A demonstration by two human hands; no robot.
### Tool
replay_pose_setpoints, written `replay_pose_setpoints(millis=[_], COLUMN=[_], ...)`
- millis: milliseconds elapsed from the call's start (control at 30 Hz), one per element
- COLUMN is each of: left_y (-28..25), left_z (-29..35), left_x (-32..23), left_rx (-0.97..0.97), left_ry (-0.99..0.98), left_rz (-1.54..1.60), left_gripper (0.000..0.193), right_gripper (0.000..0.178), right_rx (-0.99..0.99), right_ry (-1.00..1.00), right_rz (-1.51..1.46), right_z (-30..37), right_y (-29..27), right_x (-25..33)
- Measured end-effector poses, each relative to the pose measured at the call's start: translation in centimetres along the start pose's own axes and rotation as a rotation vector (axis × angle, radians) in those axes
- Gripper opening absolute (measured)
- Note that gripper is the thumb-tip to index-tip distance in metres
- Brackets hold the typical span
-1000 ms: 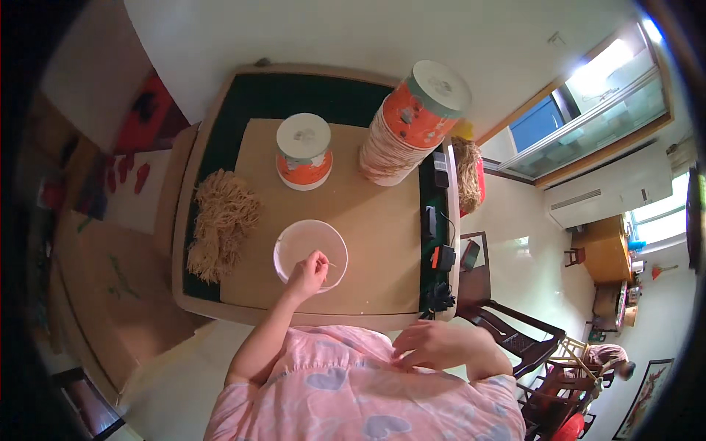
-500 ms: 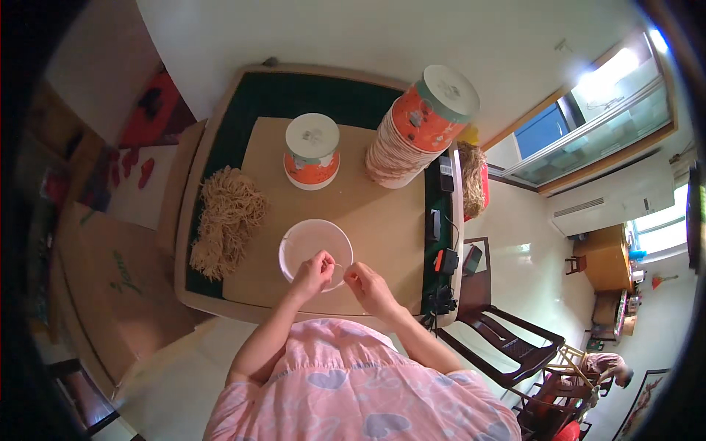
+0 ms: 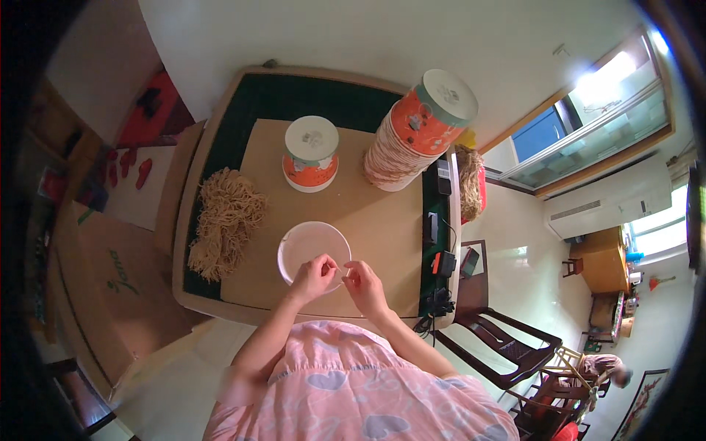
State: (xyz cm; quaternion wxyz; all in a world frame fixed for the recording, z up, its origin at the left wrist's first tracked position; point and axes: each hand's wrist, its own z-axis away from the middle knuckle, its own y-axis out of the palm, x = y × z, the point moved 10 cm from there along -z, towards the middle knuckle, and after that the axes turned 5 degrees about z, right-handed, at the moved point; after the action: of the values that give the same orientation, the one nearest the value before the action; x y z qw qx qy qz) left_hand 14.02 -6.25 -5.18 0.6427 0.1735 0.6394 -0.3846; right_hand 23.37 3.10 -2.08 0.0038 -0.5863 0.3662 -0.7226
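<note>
A white paper bowl (image 3: 303,244) stands open side up near the table's front edge. Over its front rim, my left hand (image 3: 315,276) pinches one end of a thin pale strand (image 3: 340,271). My right hand (image 3: 365,287), just beside it, has its fingertips pressed together at the strand's other side. To the left lies a tangled heap of beige strands (image 3: 226,220). Behind the bowl, orange and white paper buckets (image 3: 312,169) stand upside down in a short stack. A tall leaning stack of similar buckets (image 3: 403,151) rises at the back right.
A cardboard sheet (image 3: 382,242) covers much of the dark green tabletop. Along the right edge lie small black devices and cables (image 3: 441,300). A dark wooden chair (image 3: 507,345) stands right of the table; a cardboard box (image 3: 125,294) is at the left. Another person (image 3: 607,367) sits far right.
My right hand has shifted slightly left and turned more upright, its fingers closer to my left hand. The bowl and stacks stay in place.
</note>
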Motion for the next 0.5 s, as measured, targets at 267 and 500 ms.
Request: replay_pose_setpoints(millis=[267,500], left_y=[-0.3,3.1], left_z=[-0.2,-0.9], left_x=[1.3,3.5], left_rx=[-0.040,0.078], left_ry=[-0.019,0.058], left_rz=[-0.065,-0.102], left_gripper=[0.006,0.012], right_gripper=[0.017,0.011], right_rx=[0.085,0.003], right_ry=[-0.126,-0.067], right_rz=[0.102,0.071], right_z=[-0.2,0.7], right_y=[0.7,-0.2], right_x=[-0.1,-0.8])
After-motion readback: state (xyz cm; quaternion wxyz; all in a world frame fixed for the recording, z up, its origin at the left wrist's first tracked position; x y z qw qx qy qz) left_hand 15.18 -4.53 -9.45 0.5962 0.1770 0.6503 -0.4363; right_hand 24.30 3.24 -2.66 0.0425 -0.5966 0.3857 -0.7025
